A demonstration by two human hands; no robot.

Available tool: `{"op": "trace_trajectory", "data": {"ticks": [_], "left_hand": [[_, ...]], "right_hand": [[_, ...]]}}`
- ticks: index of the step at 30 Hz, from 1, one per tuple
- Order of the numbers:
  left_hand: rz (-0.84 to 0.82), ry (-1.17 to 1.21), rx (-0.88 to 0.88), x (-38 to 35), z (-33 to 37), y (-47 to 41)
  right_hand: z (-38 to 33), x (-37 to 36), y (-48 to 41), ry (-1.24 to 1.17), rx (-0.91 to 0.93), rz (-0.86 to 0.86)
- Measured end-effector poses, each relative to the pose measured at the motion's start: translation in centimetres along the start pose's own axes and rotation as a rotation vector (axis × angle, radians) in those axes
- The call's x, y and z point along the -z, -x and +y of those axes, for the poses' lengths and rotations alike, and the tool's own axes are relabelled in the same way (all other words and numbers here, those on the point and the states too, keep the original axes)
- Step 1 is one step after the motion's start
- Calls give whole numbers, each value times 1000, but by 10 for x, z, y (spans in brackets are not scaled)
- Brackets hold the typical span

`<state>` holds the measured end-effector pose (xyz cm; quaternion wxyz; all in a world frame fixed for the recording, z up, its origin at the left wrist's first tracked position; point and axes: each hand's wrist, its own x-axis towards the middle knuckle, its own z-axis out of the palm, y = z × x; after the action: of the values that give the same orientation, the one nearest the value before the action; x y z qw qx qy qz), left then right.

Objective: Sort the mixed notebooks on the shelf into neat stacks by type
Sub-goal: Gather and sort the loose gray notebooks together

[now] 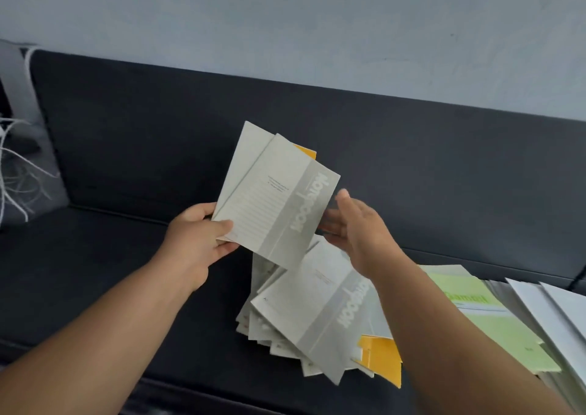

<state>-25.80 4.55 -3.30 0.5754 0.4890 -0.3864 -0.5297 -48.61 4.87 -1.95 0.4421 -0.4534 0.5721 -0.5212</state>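
above the dark sofa (126, 161), left hand (196, 240) pinching grey notebooks (272, 199), right hand (352, 230) spread beside them, fanned pile (304, 313) below

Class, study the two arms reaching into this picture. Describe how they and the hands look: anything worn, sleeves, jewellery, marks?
The left hand and right hand are bare: no gloves and no rings that show. The left arm and right arm are uncovered up to the picture's edge, so no sleeve is in view. No watch, bracelet or marking shows on either wrist.
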Motion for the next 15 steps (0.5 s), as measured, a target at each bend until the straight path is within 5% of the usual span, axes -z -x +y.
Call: {"op": "trace_trajectory", "data": {"ticks": [2,9,15], "left_hand": [[-21,4,34,-5,-4,-1],[20,9,63,-18,-6,-12],[-85,39,54,-41,-9,-11]], "right_hand": [[-3,-2,-2,-112,-48,-55],[11,36,-4,-178,-178,264],[18,22,6,-208,-271,130]]}}
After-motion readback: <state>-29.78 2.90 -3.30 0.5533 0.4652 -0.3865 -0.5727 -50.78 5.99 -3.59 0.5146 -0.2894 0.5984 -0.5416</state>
